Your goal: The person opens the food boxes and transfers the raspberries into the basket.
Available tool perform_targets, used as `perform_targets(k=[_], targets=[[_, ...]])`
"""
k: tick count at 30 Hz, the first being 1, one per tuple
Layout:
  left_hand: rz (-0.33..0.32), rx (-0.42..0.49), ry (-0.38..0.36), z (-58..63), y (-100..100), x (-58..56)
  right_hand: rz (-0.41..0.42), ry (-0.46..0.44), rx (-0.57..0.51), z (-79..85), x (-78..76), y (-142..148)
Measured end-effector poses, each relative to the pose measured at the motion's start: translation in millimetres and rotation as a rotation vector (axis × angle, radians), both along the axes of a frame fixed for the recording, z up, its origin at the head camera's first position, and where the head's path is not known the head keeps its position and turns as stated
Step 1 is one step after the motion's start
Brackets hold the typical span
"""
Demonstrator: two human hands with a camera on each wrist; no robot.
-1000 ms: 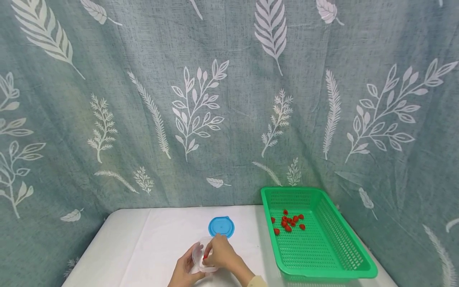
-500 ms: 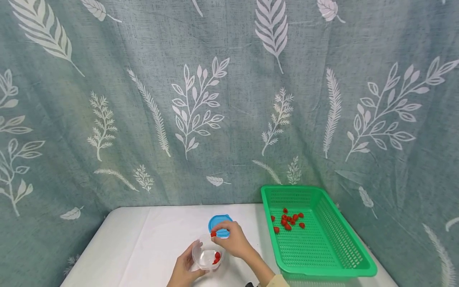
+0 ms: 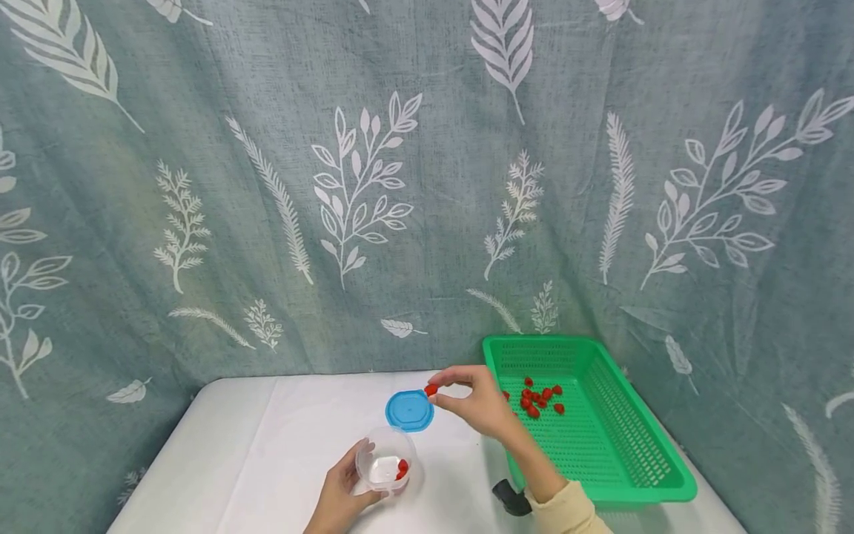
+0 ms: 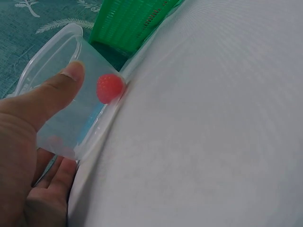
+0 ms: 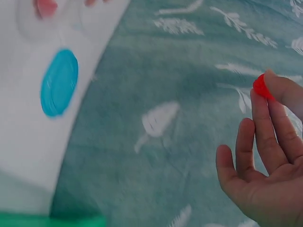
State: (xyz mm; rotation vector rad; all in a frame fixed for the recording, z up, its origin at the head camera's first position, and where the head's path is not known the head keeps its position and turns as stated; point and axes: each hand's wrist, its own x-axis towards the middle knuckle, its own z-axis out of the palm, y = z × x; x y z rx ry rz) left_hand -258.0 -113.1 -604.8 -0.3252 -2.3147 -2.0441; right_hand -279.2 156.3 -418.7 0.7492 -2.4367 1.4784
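Observation:
In the head view my left hand (image 3: 339,488) grips a clear plastic tub (image 3: 375,443) from its left side, on the white table. A couple of red raspberries (image 3: 402,469) lie inside it at the right. The left wrist view shows the thumb (image 4: 64,90) against the tub's wall and one raspberry (image 4: 110,88) seen through the plastic. My right hand (image 3: 482,404) is raised beyond the tub, between the blue lid (image 3: 410,411) and the green basket (image 3: 627,452). Between thumb and fingertips it pinches another raspberry (image 5: 261,87).
Several raspberries (image 3: 534,404) lie in the basket's far left part; my right forearm crosses its left rim. A dark strap-like object (image 3: 511,498) is at the right wrist. Behind the table hangs a green leaf-patterned curtain (image 3: 427,222).
My right hand has come up out of the tub with a raspberry and moved right and away, towards the basket. My left hand keeps its grip on the tub.

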Motion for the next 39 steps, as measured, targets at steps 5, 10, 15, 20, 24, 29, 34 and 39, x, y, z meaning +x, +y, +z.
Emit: perform_targets(k=[5,10,15,20,24,29,34,39], targets=[[0.008,0.015,0.001,-0.8,1,-0.1,-0.034,-0.021,-0.006,20.1,-6.8,40],[0.013,0.020,-0.009,-0.8,1,-0.5,-0.066,-0.030,-0.047,21.4,-23.3,83],[0.013,0.017,-0.008,0.6,2,-0.2,-0.068,-0.042,-0.090,11.8,-40.9,115],[0.015,-0.006,-0.003,0.3,1,-0.6,-0.134,-0.065,-0.107,-0.8,-55.6,133],[0.011,-0.009,-0.004,-0.4,0,-1.4,-0.193,-0.086,-0.117,-10.0,-66.3,143],[0.006,-0.011,0.011,0.5,-1,-2.5,-0.213,-0.101,-0.115,-17.4,-75.6,151],[-0.016,-0.017,0.009,-0.3,-2,-4.9,-0.227,-0.124,-0.104,-24.5,-78.6,156],[-0.023,-0.010,0.018,-2.8,-3,-4.8,-0.225,-0.154,-0.082,-38.4,-84.6,159]])
